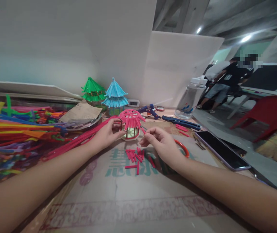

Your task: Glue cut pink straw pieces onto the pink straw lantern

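Observation:
A small pavilion (132,119) with a pink strip roof and an octagonal base stands in the middle of the table. My left hand (112,131) grips its left side, thumb near the base and fingers curled by a post. My right hand (158,142) is just right of the pavilion, thumb and fingertips pinched on a short pink piece (143,130) close to the roof's edge. Several short pink pieces (134,155) lie in front of the pavilion. Orange scissors handles (183,148) show partly behind my right hand.
Colourful pipe cleaners (19,129) fill the left side. Behind stand green (92,89) and blue (115,94) pavilions, a glue gun (150,110) and a water bottle (190,98). A utility knife (180,123) and a phone (222,150) lie right. People (225,77) stand beyond.

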Available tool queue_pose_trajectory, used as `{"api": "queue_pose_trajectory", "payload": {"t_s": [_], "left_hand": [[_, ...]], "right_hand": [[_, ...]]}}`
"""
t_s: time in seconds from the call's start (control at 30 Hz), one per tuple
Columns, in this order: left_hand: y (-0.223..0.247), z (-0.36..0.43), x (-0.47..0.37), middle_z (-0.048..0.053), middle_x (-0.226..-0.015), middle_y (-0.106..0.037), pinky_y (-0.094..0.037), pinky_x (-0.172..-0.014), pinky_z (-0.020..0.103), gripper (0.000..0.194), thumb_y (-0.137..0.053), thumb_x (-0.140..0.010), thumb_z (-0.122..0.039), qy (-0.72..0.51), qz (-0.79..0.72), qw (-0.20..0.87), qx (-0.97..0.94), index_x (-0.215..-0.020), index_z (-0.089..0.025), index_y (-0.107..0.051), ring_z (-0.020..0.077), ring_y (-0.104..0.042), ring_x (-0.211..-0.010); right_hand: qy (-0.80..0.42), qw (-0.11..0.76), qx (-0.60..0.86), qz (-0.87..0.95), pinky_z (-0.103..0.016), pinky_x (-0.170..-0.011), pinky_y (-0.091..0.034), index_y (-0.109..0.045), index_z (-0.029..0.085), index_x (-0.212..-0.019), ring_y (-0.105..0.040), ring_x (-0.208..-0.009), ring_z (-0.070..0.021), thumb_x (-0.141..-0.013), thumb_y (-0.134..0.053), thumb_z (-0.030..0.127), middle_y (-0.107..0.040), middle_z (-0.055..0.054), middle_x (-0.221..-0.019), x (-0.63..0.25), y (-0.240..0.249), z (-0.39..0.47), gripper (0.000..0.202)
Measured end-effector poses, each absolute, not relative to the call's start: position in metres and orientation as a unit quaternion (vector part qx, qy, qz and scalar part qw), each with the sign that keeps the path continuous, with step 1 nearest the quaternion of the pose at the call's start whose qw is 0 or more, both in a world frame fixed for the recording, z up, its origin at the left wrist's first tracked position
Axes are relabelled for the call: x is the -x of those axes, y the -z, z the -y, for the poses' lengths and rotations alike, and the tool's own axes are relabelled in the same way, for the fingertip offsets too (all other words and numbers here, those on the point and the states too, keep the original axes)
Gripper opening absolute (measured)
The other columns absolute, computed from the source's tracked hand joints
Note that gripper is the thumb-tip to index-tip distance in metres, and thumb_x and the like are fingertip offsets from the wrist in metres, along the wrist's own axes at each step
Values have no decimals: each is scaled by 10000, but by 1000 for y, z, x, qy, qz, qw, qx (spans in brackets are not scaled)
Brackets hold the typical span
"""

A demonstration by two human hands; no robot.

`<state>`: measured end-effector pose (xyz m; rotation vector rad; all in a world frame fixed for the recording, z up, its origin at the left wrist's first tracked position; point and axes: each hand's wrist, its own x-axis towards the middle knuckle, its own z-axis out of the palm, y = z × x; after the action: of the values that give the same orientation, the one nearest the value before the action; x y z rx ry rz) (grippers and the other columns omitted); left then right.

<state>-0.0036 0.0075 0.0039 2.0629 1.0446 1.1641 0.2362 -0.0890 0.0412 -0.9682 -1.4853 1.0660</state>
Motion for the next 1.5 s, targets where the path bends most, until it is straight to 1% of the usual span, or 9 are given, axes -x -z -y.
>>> {"api": "queue_pose_trajectory", "payload": {"t_s": [0.17,0.23,0.33,0.43,0.6,0.73,1.07,1.27,1.5], "left_hand": [[-8,-8,5,94,-1085,-766,-596,-965,432,351,-680,-886,-470,-398,-358,273,-800,-1069,-171,-691,270,-733,-1025],[-9,-7,4,90,-1073,-776,-611,-937,418,363,-722,-855,-472,-411,-355,290,-788,-1060,-172,-703,272,-743,-1005],[-10,-3,2,107,-1194,-771,-608,-978,426,447,-747,-846,-458,-429,-344,294,-782,-1182,-169,-694,287,-741,-1090],[-12,3,-1,109,-1304,-741,-582,-1048,435,451,-740,-869,-436,-434,-334,252,-798,-1235,-178,-689,293,-706,-1202],[-16,10,-1,107,-1326,-731,-579,-1044,412,415,-700,-927,-432,-408,-328,156,-838,-1263,-190,-688,279,-705,-1205],[-16,11,0,115,-1329,-727,-591,-1011,397,400,-656,-947,-446,-399,-326,131,-847,-1248,-185,-692,283,-707,-1200],[-19,12,-1,114,-1238,-758,-579,-1004,420,340,-627,-942,-407,-389,-325,119,-854,-1186,-185,-709,303,-712,-1165],[-20,13,-1,108,-1156,-773,-559,-1044,456,332,-619,-937,-459,-375,-341,124,-853,-1118,-199,-718,323,-699,-1182],[-22,15,-2,115,-1259,-752,-557,-1066,456,366,-604,-936,-429,-379,-335,128,-853,-1194,-194,-715,328,-686,-1222]], "right_hand": [[-396,516,403,643,-307,-727,-590,-628,213,-886,-724,-727,-157,-945,-670,423,-748,-12,-770,-245,-42,82,223],[-369,526,402,653,-303,-732,-576,-627,212,-897,-711,-733,-155,-957,-655,400,-740,-11,-774,-249,-41,79,199],[-321,520,405,681,-288,-690,-546,-620,213,-909,-685,-699,-153,-992,-608,385,-717,-2,-744,-254,-43,77,191],[-199,484,398,753,-259,-632,-489,-631,207,-898,-646,-660,-139,-1014,-579,326,-699,0,-738,-256,-52,84,174],[66,388,330,858,-265,-596,-400,-662,172,-893,-605,-626,-143,-1027,-537,233,-693,-26,-724,-257,-68,96,193],[177,340,319,867,-298,-599,-373,-650,153,-865,-596,-612,-168,-1028,-488,215,-666,-48,-685,-258,-70,99,237],[208,301,323,873,-308,-586,-338,-662,170,-884,-589,-625,-184,-1045,-455,226,-684,-63,-694,-258,-68,97,268],[197,265,337,882,-320,-575,-304,-641,199,-840,-552,-603,-179,-1048,-410,234,-671,-52,-665,-257,-71,100,313],[207,254,354,876,-322,-567,-285,-673,190,-885,-560,-604,-180,-1079,-406,265,-683,-56,-677,-258,-68,98,338]]}}
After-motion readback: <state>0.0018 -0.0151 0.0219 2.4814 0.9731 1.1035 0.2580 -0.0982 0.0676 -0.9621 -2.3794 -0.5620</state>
